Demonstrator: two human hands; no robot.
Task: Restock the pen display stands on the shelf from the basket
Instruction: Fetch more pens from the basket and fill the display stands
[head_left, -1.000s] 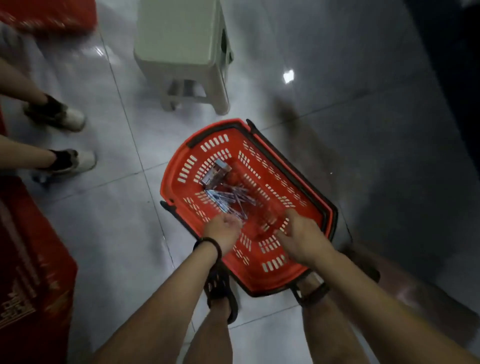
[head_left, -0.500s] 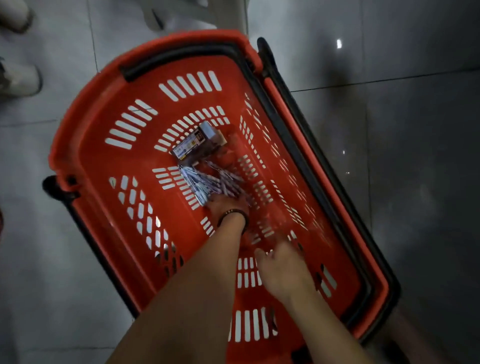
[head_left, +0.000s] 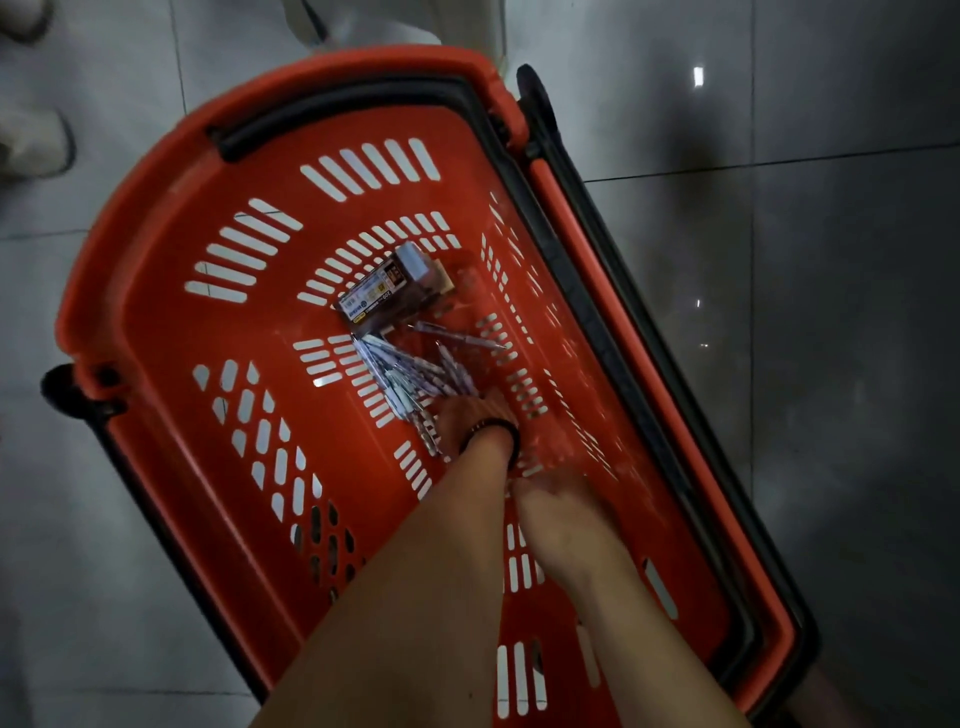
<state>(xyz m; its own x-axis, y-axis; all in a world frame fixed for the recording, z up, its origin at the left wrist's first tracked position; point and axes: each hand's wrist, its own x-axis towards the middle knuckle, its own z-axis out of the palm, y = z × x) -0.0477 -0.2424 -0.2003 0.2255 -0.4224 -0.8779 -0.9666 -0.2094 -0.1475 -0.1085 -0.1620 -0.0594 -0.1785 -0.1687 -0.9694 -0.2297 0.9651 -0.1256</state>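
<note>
- basket (head_left: 145, 208): red plastic with slotted walls and base, standing on the grey tiled floor (head_left: 831, 364) and filling the centre of the frame. a black handle (head_left: 337, 111) lies folded along its upper rim.
- pens (head_left: 410, 374): a loose heap of pale pens lying on the basket base, just above frame centre. one pen (head_left: 462, 338) lies apart at the heap's upper right edge.
- box (head_left: 389, 293): a small dark printed carton, flat on the base and touching the upper end of the heap.
- left hand (head_left: 470, 421): reaches in from the lower centre and rests over the near end of the heap. pens show on either side of it. its fingers are hidden beneath it, so i cannot tell whether it grips any. a dark band (head_left: 493, 428) circles the wrist.
- right hand (head_left: 556, 506): inside the basket, just below and right of the left wrist, blurred. fingers appear loosely extended, with nothing seen in them.
- surroundings: a pale shoe (head_left: 36, 145) at the upper left edge and a pale stool (head_left: 395, 26) at the top edge.
</note>
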